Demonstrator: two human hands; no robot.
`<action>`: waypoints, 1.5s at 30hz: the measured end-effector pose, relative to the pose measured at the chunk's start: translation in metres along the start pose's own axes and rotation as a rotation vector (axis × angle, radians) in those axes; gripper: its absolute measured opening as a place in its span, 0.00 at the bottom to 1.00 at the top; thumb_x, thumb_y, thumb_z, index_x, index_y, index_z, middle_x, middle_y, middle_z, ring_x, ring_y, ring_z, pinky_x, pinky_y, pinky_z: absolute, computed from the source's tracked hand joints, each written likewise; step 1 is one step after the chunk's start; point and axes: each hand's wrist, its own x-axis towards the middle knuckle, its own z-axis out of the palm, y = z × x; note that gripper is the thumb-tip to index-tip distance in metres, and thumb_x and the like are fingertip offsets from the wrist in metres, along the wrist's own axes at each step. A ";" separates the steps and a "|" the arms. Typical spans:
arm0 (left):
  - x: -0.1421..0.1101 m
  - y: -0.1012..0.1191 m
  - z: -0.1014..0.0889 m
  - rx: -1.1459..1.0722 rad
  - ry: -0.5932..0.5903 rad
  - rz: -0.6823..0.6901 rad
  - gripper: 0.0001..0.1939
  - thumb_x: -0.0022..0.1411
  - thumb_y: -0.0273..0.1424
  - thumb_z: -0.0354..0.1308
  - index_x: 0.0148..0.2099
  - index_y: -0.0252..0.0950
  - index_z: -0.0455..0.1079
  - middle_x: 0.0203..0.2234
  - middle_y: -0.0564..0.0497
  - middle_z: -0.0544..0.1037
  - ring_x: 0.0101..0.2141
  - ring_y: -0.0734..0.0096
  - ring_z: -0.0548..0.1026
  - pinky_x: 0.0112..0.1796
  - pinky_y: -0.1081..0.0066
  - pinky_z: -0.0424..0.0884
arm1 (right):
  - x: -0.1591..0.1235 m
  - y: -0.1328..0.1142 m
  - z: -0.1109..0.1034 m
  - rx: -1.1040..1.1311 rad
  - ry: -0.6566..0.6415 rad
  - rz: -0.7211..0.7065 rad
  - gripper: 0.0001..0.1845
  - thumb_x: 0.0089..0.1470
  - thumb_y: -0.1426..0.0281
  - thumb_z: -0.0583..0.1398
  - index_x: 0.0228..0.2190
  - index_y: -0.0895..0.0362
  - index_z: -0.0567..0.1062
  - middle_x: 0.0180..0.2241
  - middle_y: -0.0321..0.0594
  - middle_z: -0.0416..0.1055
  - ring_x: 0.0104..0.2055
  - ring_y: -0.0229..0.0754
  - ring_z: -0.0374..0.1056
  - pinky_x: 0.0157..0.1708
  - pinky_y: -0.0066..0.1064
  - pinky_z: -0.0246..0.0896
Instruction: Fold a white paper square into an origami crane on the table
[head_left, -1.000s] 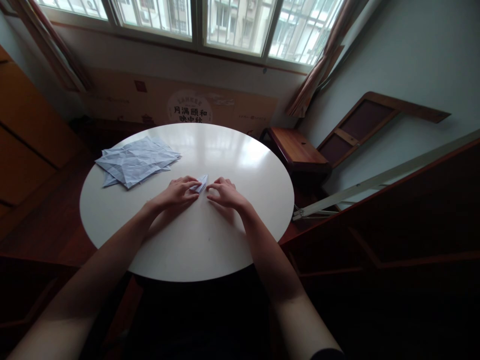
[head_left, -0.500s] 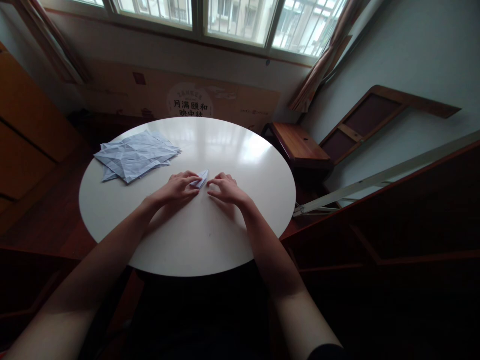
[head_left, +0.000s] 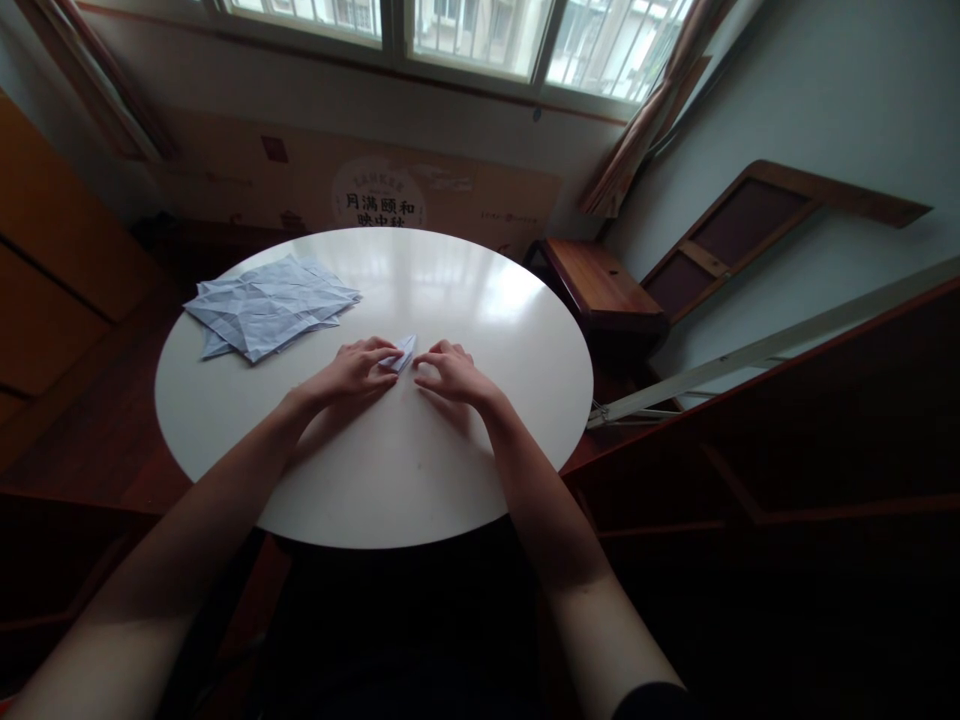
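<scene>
A small piece of folded paper (head_left: 405, 352), pale and pointed at its upper right, lies near the middle of the round white table (head_left: 360, 470). My left hand (head_left: 358, 367) is closed on its left side, fingers above and thumb at the lower edge, covering part of it. Just right of the paper, my right hand (head_left: 448, 370) rests low over the table with its thumb and forefinger apart and nothing seen between them. A stack of creased paper sheets (head_left: 274, 303) sits at the table's left back part.
Beyond the table's right side stands a low wooden stool (head_left: 596, 280). A printed cardboard panel (head_left: 480, 205) leans beneath the window at the back. Dark wooden furniture (head_left: 750, 470) borders the right, and an orange-brown cabinet (head_left: 52, 280) the left.
The whole view has shifted slightly. Both hands and the folded paper keep nearly the same places; my right thumb and forefinger have moved very little.
</scene>
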 end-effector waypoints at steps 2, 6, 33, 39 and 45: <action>0.000 0.001 -0.001 0.003 -0.008 -0.007 0.23 0.64 0.43 0.55 0.59 0.42 0.70 0.55 0.45 0.72 0.54 0.53 0.70 0.55 0.56 0.61 | 0.000 0.000 0.000 0.000 -0.001 -0.001 0.21 0.60 0.59 0.60 0.54 0.49 0.74 0.54 0.46 0.63 0.56 0.53 0.58 0.57 0.45 0.51; 0.001 0.000 -0.001 -0.003 -0.015 -0.001 0.24 0.63 0.44 0.55 0.59 0.41 0.70 0.55 0.45 0.71 0.54 0.53 0.70 0.56 0.56 0.60 | -0.001 -0.001 -0.002 0.001 -0.006 -0.004 0.21 0.60 0.60 0.60 0.53 0.49 0.74 0.53 0.46 0.63 0.56 0.52 0.58 0.57 0.45 0.51; 0.002 -0.005 0.004 -0.007 -0.004 0.014 0.24 0.63 0.43 0.55 0.59 0.42 0.70 0.55 0.45 0.71 0.54 0.54 0.70 0.55 0.56 0.62 | -0.002 -0.003 -0.003 0.006 -0.011 0.004 0.20 0.60 0.60 0.61 0.53 0.49 0.74 0.53 0.46 0.63 0.56 0.52 0.58 0.56 0.44 0.52; 0.002 -0.007 0.007 -0.022 0.008 0.027 0.24 0.64 0.43 0.55 0.59 0.42 0.70 0.55 0.44 0.72 0.54 0.54 0.70 0.55 0.56 0.62 | -0.003 -0.003 -0.004 0.009 -0.022 0.000 0.21 0.60 0.60 0.60 0.53 0.49 0.74 0.54 0.47 0.63 0.56 0.52 0.58 0.56 0.45 0.52; 0.002 -0.005 0.006 -0.015 -0.002 0.015 0.23 0.64 0.44 0.55 0.59 0.44 0.70 0.55 0.45 0.72 0.55 0.53 0.70 0.55 0.55 0.62 | -0.002 0.000 -0.002 0.006 -0.016 -0.007 0.22 0.60 0.59 0.60 0.54 0.49 0.74 0.53 0.46 0.63 0.56 0.52 0.58 0.57 0.45 0.51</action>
